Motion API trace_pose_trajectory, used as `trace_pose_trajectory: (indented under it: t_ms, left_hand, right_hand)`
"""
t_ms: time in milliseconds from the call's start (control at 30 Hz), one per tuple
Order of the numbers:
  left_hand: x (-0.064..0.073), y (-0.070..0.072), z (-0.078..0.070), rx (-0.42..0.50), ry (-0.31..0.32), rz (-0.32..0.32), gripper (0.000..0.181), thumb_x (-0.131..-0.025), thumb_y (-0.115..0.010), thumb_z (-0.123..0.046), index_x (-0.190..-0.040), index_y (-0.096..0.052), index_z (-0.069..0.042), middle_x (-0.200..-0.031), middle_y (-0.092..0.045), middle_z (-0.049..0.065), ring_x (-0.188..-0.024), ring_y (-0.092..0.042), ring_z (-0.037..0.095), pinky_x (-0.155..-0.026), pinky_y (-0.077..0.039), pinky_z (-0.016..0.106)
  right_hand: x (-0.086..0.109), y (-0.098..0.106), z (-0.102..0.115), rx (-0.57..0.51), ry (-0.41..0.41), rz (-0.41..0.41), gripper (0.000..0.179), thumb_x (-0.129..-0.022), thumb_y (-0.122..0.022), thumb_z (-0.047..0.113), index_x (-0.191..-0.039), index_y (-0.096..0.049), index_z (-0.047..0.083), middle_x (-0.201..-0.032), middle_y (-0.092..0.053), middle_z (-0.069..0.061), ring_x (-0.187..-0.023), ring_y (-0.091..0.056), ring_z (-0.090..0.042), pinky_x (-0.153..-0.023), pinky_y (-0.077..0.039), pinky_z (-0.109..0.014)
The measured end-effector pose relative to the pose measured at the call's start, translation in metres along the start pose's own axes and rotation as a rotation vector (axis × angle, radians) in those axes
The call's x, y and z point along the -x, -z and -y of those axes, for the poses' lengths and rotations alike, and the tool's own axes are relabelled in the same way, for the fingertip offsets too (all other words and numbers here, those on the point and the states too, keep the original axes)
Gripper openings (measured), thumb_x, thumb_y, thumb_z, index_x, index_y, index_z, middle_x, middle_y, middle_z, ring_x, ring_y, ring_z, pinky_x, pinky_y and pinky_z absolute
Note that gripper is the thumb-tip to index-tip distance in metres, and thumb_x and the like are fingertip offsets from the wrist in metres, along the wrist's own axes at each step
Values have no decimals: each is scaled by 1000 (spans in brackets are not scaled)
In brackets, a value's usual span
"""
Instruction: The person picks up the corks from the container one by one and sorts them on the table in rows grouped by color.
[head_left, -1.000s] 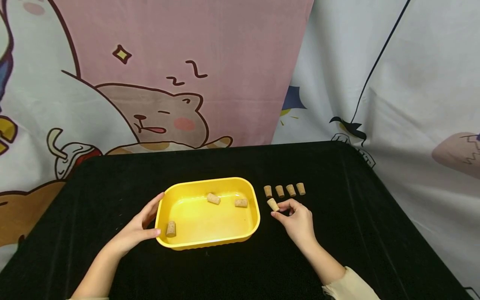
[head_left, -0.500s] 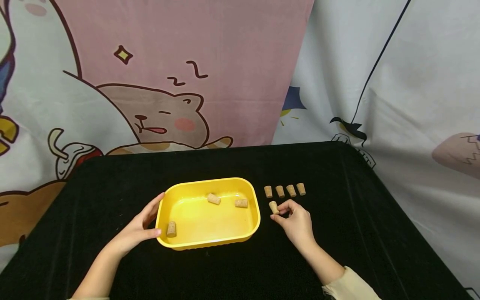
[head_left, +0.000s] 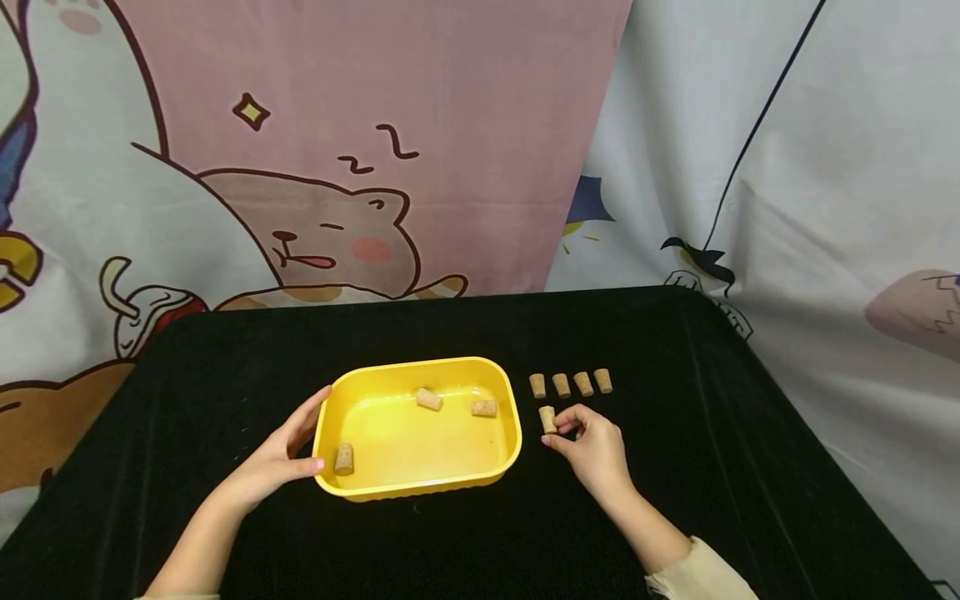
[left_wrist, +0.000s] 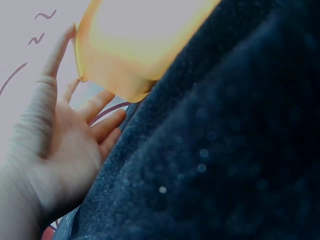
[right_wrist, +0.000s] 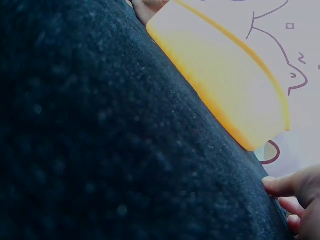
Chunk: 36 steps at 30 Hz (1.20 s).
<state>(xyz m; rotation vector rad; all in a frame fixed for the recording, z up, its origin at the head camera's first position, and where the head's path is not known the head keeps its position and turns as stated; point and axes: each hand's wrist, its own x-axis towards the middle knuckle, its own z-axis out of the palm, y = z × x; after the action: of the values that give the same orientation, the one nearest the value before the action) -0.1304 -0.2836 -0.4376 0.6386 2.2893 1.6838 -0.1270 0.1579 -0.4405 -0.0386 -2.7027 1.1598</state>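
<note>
A yellow plastic tray (head_left: 418,492) lies on the black cloth, with three corks inside: one cork (head_left: 343,459) at the left, one cork (head_left: 429,399) near the back wall and one cork (head_left: 483,408) at the right. My left hand (head_left: 273,458) rests against the tray's left end, thumb and fingers spread and fairly straight, as the left wrist view (left_wrist: 70,135) also shows. Right of the tray, my right hand (head_left: 596,446) pinches a cork (head_left: 548,420) that stands about upright at the cloth. In the right wrist view that cork is hidden.
Several corks (head_left: 561,385) stand in a row just behind the pinched one. A black cloth (head_left: 480,550) covers the table. Behind its far edge hangs a printed curtain (head_left: 487,150) with cartoon animals.
The cork in my right hand has gone from tilted to nearly upright and come slightly toward me, apart from the row. My left hand and the tray have stayed in place.
</note>
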Motion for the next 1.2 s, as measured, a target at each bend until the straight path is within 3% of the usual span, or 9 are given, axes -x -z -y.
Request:
trace_pose_trajectory:
  t_ms: [267,667,933,1200]
  left_hand:
    - [-1,-1,-2,9,4,3,79,-90,-60,-16,-154,-13,-17,-154,-18,24,-133,-21,54,-94,-21,76]
    - [0,-1,-2,1,29,-10,79,-91,-59,-17,-154,-13,-15,-154,-18,24,-133,-21,54,-95,-21,76]
    - [1,-1,-3,10,47,-13,79,-91,-59,-17,-154,-12,-14,-154,-17,25,-133,-21,54,-94,-24,75]
    - [1,-1,-2,7,29,-12,79,-90,-59,-18,-154,-12,-15,-154,-18,23,-133,-22,53,-95,-23,75]
  right_hand:
    - [0,9,7,30,34,0,27,-67,-85,12,-88,-67,13,-80,-61,2,-68,-53,-12,-61,-45,-28]
    - [-3,30,47,-29,209,-32,26,-72,-84,15,-92,-69,11,-84,-62,1,-74,-54,-20,-65,-44,-31]
    - [-13,27,69,-33,343,80,30,-71,-84,17,-98,-70,12,-94,-65,6,-89,-55,-20,-76,-48,-39]
    - [-28,16,79,137,462,153,36,-68,-87,22,-100,-71,17,-104,-63,4,-90,-49,-15,-77,-38,-34]
